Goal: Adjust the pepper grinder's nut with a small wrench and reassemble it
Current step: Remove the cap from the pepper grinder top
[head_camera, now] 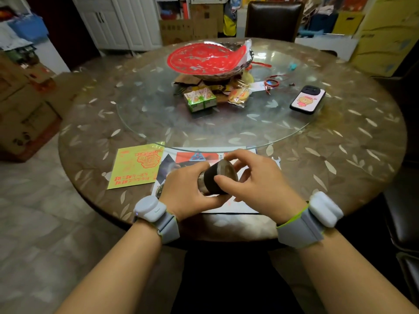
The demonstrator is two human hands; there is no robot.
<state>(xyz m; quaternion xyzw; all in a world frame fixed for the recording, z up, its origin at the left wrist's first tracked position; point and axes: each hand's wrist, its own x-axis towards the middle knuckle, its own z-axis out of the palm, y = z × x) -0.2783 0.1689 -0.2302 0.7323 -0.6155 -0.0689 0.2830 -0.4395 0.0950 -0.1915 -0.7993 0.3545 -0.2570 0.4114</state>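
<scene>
The pepper grinder, a steel tube with a black band, lies tilted on its side above a printed sheet at the near table edge. My left hand wraps around its lower body. My right hand pinches the rim of its open end with thumb and fingers. A small silver wrench lies on the table just beyond my right hand, partly hidden by it. A round dark part peeks out left of my left hand.
A yellow printed envelope lies left of the sheet. The glass turntable carries a red bowl, green drink cartons, snacks and a phone. Dark chairs stand behind and to the right.
</scene>
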